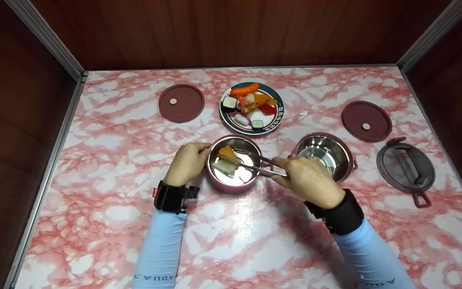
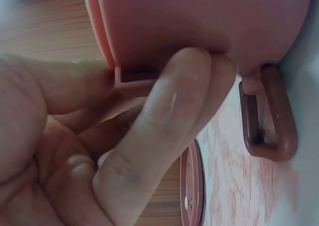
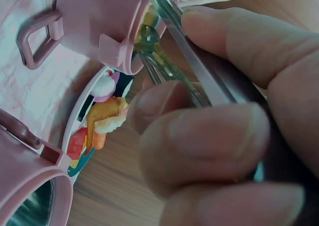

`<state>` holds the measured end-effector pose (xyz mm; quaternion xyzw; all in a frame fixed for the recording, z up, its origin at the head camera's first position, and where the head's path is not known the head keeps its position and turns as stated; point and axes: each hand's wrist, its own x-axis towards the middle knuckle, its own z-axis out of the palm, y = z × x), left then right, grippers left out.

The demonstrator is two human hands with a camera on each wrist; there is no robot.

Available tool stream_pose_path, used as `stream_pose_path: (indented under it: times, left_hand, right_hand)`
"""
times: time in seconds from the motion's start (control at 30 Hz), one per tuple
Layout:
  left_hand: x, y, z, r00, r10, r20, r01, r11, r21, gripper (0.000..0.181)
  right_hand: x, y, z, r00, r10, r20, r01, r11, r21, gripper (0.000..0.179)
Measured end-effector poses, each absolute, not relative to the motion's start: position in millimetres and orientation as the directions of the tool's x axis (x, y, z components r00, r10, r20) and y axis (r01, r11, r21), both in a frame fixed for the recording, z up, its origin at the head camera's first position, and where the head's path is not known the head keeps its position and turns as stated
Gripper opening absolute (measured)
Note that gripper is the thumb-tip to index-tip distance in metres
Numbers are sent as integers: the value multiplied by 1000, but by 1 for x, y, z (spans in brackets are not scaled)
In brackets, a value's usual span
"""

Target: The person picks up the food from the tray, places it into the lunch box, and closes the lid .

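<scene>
In the head view, a pink pot (image 1: 233,188) with a shiny metal inside stands at the middle of the table. My left hand (image 1: 187,162) is at its left side; in the left wrist view the thumb and fingers pinch its side handle (image 2: 133,89). A second, darker handle (image 2: 285,116) shows lower on that side. My right hand (image 1: 313,182) grips metal tongs (image 1: 255,168), whose ends reach into the pot. Inside lie an orange-yellow food piece (image 1: 227,153) and a pale green piece (image 1: 223,166). Whether the tongs pinch either piece, I cannot tell.
Behind the pot is a plate (image 1: 270,119) of mixed toy-like food. Another pink pot (image 1: 340,160) stands to the right, partly behind my right hand. Two dark red lids (image 1: 181,110) (image 1: 359,114) and a glass lid (image 1: 395,168) lie around. Wooden walls (image 1: 231,36) enclose the table.
</scene>
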<state>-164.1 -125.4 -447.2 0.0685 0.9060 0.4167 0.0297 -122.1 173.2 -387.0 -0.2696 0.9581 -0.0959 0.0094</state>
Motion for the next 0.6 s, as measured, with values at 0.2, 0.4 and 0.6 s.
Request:
stream_pose_path:
  times: [0.2, 0.4, 0.6]
  left_hand:
    - [-164, -126, -447, -989, 151, 4, 101, 647, 756, 28]
    - [-164, -126, -447, -987, 158, 33, 129, 646, 752, 25]
    - [-163, -125, -446, -987, 159, 19, 119, 646, 754, 26]
  right_hand:
    - [-123, 174, -385, -848, -527, 65, -530, 833, -162, 29]
    - [-122, 175, -384, -838, -536, 103, -545, 825, -146, 28]
    - [-123, 176, -380, -853, -519, 51, -520, 841, -151, 43]
